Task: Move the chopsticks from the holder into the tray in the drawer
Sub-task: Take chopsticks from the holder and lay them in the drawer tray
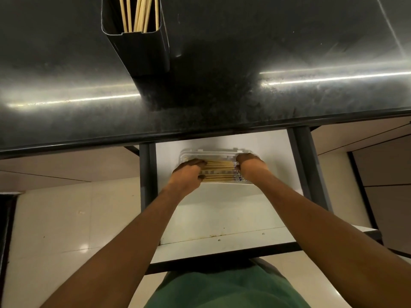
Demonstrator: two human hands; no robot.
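A tall dark metal holder (pixel 142 47) stands on the black counter with several pale wooden chopsticks (pixel 139 13) upright inside. Below, the white drawer (pixel 222 210) is pulled out. A clear plastic tray (pixel 211 153) lies at its back, and several chopsticks (pixel 219 171) lie flat in it, side by side. My left hand (pixel 189 173) rests on their left ends, fingers curled over them. My right hand (pixel 251 166) covers their right ends at the tray's right side. The chopsticks' tips are hidden under both hands.
The black counter (pixel 244 74) overhangs the back of the drawer. Dark metal rails (pixel 145 174) run along both drawer sides. Pale floor tiles (pixel 66 218) lie to the left, and cabinet fronts (pixel 382 170) stand to the right. My green shirt (pixel 222 287) is against the drawer's front edge.
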